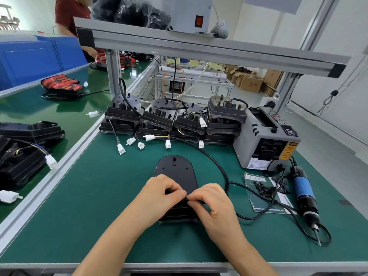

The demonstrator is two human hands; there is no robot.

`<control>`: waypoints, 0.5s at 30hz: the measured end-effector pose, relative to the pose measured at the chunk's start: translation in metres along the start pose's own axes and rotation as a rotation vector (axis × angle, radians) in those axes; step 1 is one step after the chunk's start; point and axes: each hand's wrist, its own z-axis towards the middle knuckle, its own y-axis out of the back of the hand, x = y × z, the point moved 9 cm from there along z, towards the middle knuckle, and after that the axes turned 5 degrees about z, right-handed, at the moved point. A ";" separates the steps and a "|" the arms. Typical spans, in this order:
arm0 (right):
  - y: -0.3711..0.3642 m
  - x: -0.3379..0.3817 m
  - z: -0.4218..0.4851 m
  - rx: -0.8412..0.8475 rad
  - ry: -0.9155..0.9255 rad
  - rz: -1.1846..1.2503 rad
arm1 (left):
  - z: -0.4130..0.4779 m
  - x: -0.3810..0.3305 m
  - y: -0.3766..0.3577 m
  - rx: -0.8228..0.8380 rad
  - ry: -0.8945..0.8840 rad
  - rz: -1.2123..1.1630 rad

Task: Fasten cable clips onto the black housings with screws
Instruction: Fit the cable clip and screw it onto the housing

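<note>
A black housing [175,172] lies flat on the green mat in front of me, its rounded end pointing away. Both hands meet over its near half. My left hand [159,193] has its fingers curled and pinches a small black part against the housing. My right hand [213,202] pinches the same spot from the right, where a black cable [219,166] runs in. What exactly sits between the fingertips is hidden. Loose black clips and screws [264,189] lie on a paper sheet to the right.
An electric screwdriver [305,196] with a blue body lies at the right, tip toward me. A grey tape dispenser [266,140] stands behind it. Stacked housings [173,120] with white connectors line the back. More housings [22,148] sit left. Another person [71,18] stands far left.
</note>
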 end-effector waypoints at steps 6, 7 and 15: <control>0.001 0.002 -0.001 -0.013 0.038 0.040 | 0.000 -0.006 -0.003 0.007 0.011 0.034; 0.001 0.003 -0.001 -0.022 0.061 0.032 | 0.000 -0.007 -0.003 0.016 0.008 0.040; -0.002 -0.005 -0.006 -0.017 -0.022 0.057 | -0.001 0.009 -0.006 0.041 0.202 -0.161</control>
